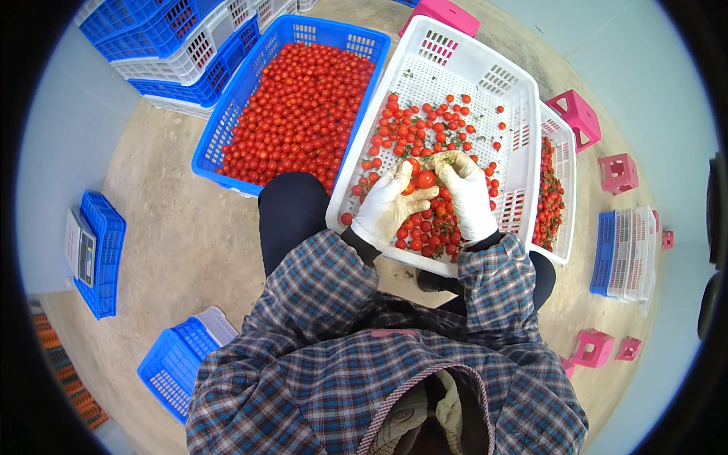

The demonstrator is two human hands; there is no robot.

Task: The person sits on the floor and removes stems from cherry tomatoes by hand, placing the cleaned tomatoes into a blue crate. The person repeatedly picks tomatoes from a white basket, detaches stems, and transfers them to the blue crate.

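My white-gloved left hand (382,211) is closed around a few cherry tomatoes (425,179) above a white plastic crate (515,222). Just to its right, the stained fingertips of my gloved right hand (463,190) pinch a bit of green stem (449,161). Below both hands, loose tomatoes (421,128) and green stem scraps lie scattered over the perforated crate floor. A denser pile of tomatoes (432,233) sits at the crate's near end, partly hidden by my hands. Against the left side stands a blue crate (224,142) holding many red cherry tomatoes (301,108).
Another white crate (563,176) with stemmed tomatoes (549,205) adjoins on the right. Stacked crates (182,57) rise at upper left. A scale (85,250) rests by a blue crate (102,256) at far left. Pink stools (577,119) and nested crates (623,253) stand rightward.
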